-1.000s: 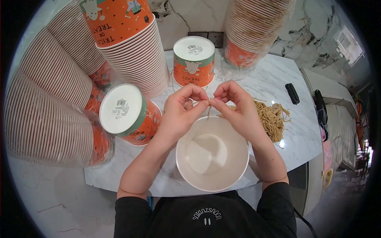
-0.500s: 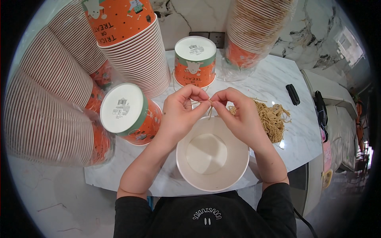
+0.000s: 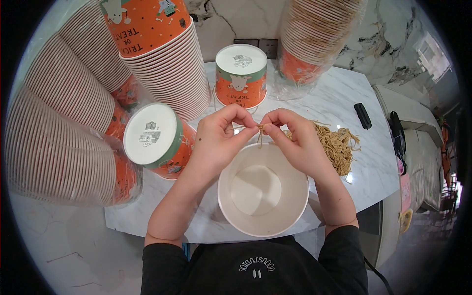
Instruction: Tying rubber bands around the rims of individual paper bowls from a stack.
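Over the far rim of an upright white paper bucket (image 3: 236,216), my left hand (image 3: 223,140) and my right hand (image 3: 291,140) meet, fingertips pinched together. Between them they hold a thin tan string (image 3: 260,135), whose short ends dangle above the bucket's opening. Whether it is knotted is too small to tell. A tangled heap of the same tan strings (image 3: 338,151) lies just beyond my right wrist. Beside my left forearm an orange and green bucket (image 3: 155,135) stands upside down, white base up.
Another upturned bucket (image 3: 242,73) stands at the back of the marble-patterned table (image 3: 373,172). Tall stacks of nested buckets (image 3: 167,73) crowd the left, several in clear plastic. A wrapped stack (image 3: 314,44) stands at the back right. A small black object (image 3: 363,116) lies near the right edge.
My hands stay in nearly the same place, with the fingertips shifting slightly on the string. The bucket and the heap of strings have not visibly moved.
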